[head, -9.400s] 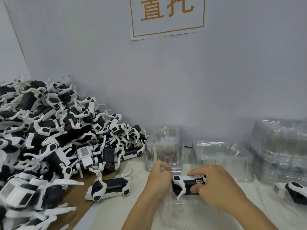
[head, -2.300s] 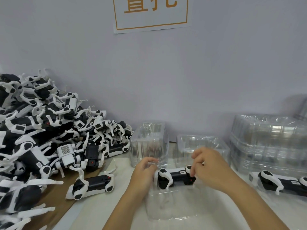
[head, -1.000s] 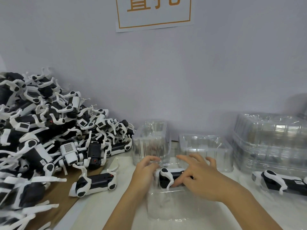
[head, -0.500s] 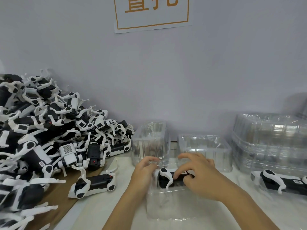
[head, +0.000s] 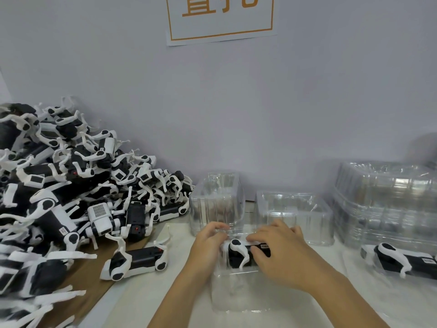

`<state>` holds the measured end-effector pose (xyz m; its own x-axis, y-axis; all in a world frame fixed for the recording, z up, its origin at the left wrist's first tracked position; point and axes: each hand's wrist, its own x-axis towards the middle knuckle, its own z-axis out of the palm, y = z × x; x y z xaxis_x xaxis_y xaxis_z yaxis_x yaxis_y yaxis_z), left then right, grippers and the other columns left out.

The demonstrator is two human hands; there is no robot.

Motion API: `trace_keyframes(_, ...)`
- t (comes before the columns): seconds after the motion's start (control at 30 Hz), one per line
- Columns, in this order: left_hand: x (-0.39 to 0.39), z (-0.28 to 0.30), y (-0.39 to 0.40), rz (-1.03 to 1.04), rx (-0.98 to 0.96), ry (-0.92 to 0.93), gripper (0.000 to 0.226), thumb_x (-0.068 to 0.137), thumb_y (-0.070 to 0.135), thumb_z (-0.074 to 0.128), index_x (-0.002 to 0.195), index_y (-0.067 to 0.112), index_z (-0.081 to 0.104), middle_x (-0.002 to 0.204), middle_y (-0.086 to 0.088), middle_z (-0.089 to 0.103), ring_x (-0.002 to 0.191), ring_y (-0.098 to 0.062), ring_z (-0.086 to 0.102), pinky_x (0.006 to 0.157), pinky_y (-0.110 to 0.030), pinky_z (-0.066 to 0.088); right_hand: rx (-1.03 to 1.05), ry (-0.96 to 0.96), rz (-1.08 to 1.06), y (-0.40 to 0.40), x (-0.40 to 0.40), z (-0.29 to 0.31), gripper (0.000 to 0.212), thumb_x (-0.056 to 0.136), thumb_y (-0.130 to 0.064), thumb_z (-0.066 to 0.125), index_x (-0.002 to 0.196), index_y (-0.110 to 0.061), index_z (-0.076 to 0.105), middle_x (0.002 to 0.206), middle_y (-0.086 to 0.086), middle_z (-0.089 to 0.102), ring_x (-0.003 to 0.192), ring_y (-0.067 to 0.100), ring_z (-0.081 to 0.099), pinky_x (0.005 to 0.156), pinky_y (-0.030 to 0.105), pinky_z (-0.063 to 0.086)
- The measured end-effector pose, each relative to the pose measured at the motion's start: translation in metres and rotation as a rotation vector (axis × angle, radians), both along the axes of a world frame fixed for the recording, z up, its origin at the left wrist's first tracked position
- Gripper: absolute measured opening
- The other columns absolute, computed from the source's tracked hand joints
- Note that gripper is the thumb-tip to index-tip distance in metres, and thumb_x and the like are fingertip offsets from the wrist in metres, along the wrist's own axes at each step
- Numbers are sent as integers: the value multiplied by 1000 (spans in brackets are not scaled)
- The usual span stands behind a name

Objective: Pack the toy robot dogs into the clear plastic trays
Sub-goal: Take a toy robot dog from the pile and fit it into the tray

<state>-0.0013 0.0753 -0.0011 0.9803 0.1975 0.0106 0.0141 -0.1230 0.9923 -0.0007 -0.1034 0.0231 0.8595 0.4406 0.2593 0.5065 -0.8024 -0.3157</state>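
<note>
**Seating a dog in the near tray**

Pale wall with an orange-framed sign (head: 221, 17) backed a white table (head: 146, 292), seen from the head view. At its near edge a clear tray (head: 238, 294) held one toy robot dog (head: 238, 254) at its far end. Left hand (head: 208, 245) curled on the tray's left rim, likely steadying it. Right hand (head: 281, 252) lay over the dog, fingers bent and pressing it down (apparently to seat it). Unpacked dogs (head: 59, 185) were heaped at left, within reach; empty trays (head: 383, 200) were stacked at right.
</note>
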Motion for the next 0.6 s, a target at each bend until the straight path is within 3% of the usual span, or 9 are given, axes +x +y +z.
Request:
trace_keyframes(0.1,0,0,-1,9,-13,3,17,98,12,54,100,21,68,113,-11,68,108,-24,62,85,-28,45,43,90,17,-7,5,2,35,93,-13,42,109,-29,70,102,-13,65,108,4,36,89,27,20)
trace_keyframes(0.17,0,0,0,15,-11,2,17,98,12,54,100,21,69,112,-9,69,108,-22,62,84,-27,46,112,138,0,-9,6,5,40,97,-11,44,113,-37,69,110,-17,62,111,5,39,99,28,25)
trace_keyframes(0.3,0,1,0,17,-3,10,18,98,13,54,100,22,69,109,-5,70,103,-15,63,77,-25,43,188,72,-113,-17,9,9,39,97,-8,52,99,-44,68,103,-20,60,107,3,43,93,26,22)
trace_keyframes(0.47,-2,1,1,-5,32,0,18,99,17,54,102,27,68,114,3,68,110,-12,61,80,-23,41,237,46,-223,-31,15,6,27,91,-28,70,76,-48,61,99,-19,58,106,7,48,101,37,38)
trace_keyframes(0.6,-3,1,2,-38,101,-16,17,100,19,54,105,30,65,114,8,64,107,-5,58,74,-17,38,277,11,-271,-32,18,1,18,86,-34,75,72,-42,66,102,-19,55,107,9,48,99,40,41)
